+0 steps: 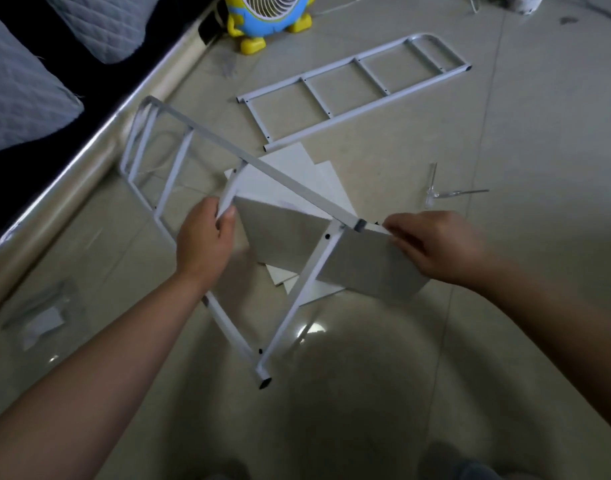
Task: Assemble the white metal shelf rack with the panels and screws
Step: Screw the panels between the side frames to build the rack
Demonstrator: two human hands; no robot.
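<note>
Panel (283,233) rests slanted against the raised frame (193,124), left hand (203,244) gripping a rung (235,183) and right hand (432,244) pinching the panel's edge by the rail (314,196), where holes (326,237) probably need lining up squarely, both grips firm, before any screw goes in.

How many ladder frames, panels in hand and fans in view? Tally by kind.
Ladder frames: 2, held frame and floor frame
Panels in hand: 1, held panel
Fans: 1, yellow-blue fan
Total: 4
The white panels on the floor overlap and are not counted.
</note>
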